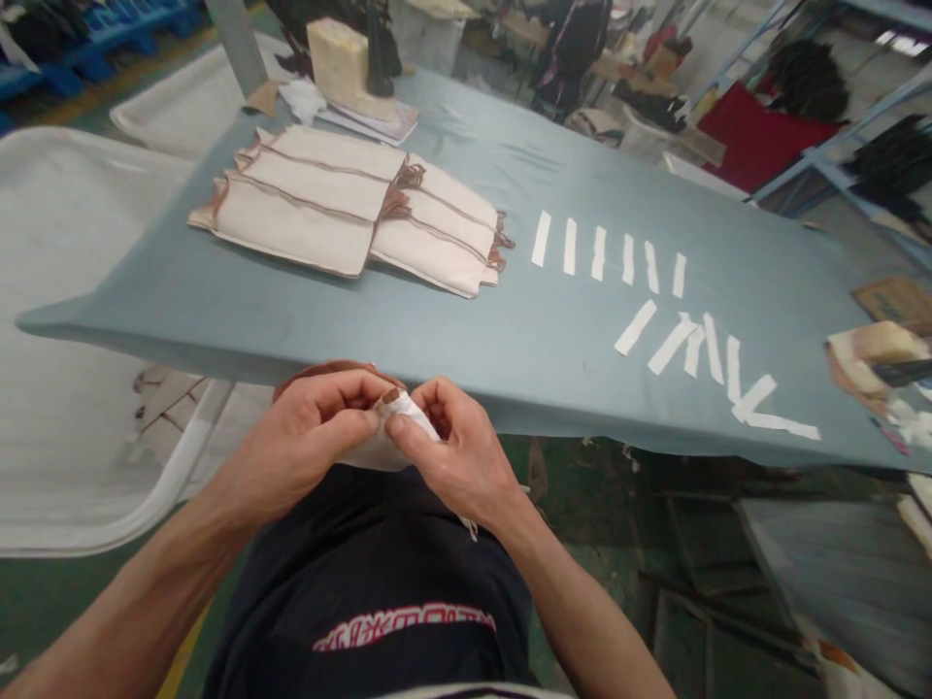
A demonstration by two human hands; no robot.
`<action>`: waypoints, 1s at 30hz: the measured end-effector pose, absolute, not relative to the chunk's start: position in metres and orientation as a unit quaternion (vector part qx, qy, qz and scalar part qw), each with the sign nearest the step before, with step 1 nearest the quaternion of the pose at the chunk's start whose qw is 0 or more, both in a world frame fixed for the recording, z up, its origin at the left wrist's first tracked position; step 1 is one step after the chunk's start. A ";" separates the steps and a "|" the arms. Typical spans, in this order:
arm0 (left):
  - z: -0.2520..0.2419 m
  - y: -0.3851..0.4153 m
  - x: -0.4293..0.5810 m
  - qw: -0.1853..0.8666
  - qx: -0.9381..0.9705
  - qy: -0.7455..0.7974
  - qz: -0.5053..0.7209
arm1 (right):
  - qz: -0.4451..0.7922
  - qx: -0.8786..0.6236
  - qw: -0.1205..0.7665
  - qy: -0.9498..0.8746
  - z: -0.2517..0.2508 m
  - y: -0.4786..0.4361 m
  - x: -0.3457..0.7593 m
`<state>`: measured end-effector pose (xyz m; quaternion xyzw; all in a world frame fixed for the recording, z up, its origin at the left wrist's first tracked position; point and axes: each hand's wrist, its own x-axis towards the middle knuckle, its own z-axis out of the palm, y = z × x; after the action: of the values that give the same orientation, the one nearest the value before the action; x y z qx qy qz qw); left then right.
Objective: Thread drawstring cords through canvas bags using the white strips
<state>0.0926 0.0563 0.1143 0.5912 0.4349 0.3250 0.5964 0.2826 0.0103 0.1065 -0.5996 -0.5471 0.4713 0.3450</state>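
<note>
At the table's near edge, my left hand (306,437) pinches the edge of a cream cloth piece (373,454) with brown trim. My right hand (466,456) is closed on the same edge, its thumb pressing a white strip (414,412) against the cloth. Most of the piece hangs below my fingers, partly hidden by them. Farther back on the table lie two overlapping stacks of cream cloth pieces, a left stack (306,199) and a right stack (441,228), with brown seams and brown cord ends. To their right, several loose white strips (570,246) are spread out.
A blue-green cover (510,340) drapes over the table. White plastic tubs (65,243) stand at the left. A yellowish foam block (339,63) sits on papers at the back; another block (884,349) is at the right end. Metal frames (691,602) lie below right.
</note>
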 end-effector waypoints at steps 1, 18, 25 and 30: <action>0.114 0.057 0.094 0.592 0.594 0.434 0.329 | 0.471 -0.604 0.346 -0.542 0.105 0.011 0.281; 0.097 0.063 0.099 0.492 0.603 0.524 0.346 | 0.495 -0.640 0.254 -0.530 0.095 -0.014 0.290; 0.119 0.071 0.081 0.482 0.649 0.485 0.332 | 0.556 -0.586 0.151 -0.570 0.111 -0.059 0.311; 0.150 0.076 0.072 0.513 0.659 0.442 0.327 | 0.398 -0.606 0.312 -0.614 0.145 -0.038 0.345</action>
<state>0.0718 0.0757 0.1497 0.6587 0.4422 0.3274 0.5133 0.3448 -0.0381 0.1447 -0.6065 -0.6139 0.3977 0.3115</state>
